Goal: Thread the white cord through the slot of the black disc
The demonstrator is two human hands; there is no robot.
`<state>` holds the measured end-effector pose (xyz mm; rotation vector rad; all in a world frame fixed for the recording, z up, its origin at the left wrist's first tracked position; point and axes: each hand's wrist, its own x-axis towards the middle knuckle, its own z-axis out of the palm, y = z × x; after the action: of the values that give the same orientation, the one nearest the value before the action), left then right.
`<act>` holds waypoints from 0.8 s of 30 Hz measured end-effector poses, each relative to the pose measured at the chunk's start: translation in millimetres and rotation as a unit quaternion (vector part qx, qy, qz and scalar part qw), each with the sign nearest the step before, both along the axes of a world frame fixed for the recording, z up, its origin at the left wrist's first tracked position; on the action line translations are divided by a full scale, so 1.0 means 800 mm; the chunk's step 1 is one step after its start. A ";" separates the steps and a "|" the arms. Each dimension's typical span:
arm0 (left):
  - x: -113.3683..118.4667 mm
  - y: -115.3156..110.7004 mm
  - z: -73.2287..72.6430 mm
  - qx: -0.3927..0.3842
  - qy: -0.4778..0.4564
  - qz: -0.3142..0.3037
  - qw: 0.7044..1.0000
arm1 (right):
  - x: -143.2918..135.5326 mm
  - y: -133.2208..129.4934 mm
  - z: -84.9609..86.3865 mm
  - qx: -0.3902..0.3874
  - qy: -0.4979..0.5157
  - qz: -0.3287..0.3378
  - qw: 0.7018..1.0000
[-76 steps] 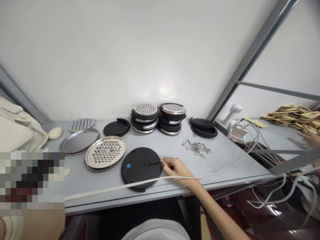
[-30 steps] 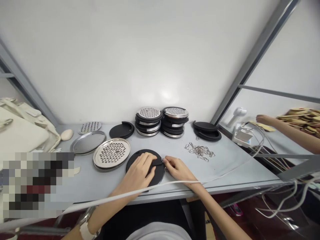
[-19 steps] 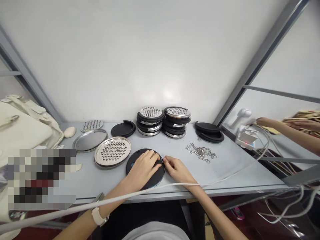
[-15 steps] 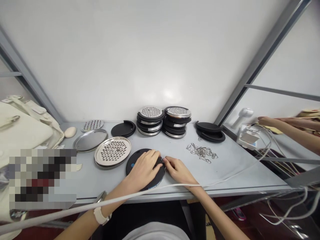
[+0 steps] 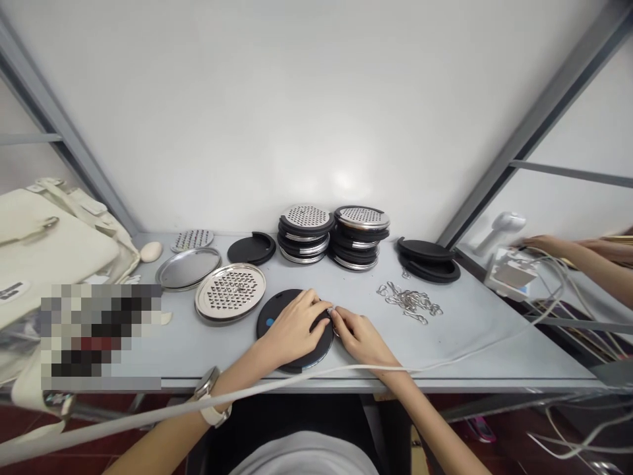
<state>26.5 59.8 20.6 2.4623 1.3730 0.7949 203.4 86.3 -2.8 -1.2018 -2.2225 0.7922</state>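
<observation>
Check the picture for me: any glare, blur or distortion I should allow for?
Head view: soft glare spot on the wall; head view, far right: the other person's hand looks smeared; head view, left: a pixelated block masks part of the scene; head view, sides: the posts splay outward, suggesting wide-angle stretch; head view, centre: detail between left hand and right hand is too small to read.

The left hand [image 5: 299, 326] hid the middle of the disc [image 5: 277, 303]. At the disc's right rim, the metal bit [image 5: 330, 310] by the right hand [image 5: 363, 338] was too small to make out. Left of the disc, a pixelated patch [image 5: 101, 336] masked everything under it; the bag [image 5: 54, 244] ran out of view. Far right of the disc, a co-worker's arm [image 5: 601, 262] was cut off.
</observation>
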 end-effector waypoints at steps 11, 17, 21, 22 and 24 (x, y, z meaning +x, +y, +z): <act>0.001 -0.001 0.001 0.007 0.006 -0.022 1.000 | 0.002 -0.002 0.001 0.013 -0.015 -0.002 1.000; 0.002 -0.003 0.007 0.004 0.015 -0.058 0.998 | 0.002 -0.001 0.000 0.011 -0.010 0.003 1.000; 0.002 -0.003 0.008 0.001 0.009 -0.061 0.998 | 0.000 -0.001 -0.001 0.012 -0.013 -0.002 1.000; 0.003 -0.003 0.008 0.000 0.007 -0.062 0.998 | 0.000 -0.001 -0.001 0.013 -0.013 -0.004 1.000; 0.003 -0.002 0.009 -0.001 0.007 -0.062 0.998 | 0.000 -0.001 -0.002 0.015 -0.012 -0.006 1.000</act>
<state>28.7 57.9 27.4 2.5269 1.2093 0.7497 203.1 85.3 -4.2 -1.2149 -2.2375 0.7395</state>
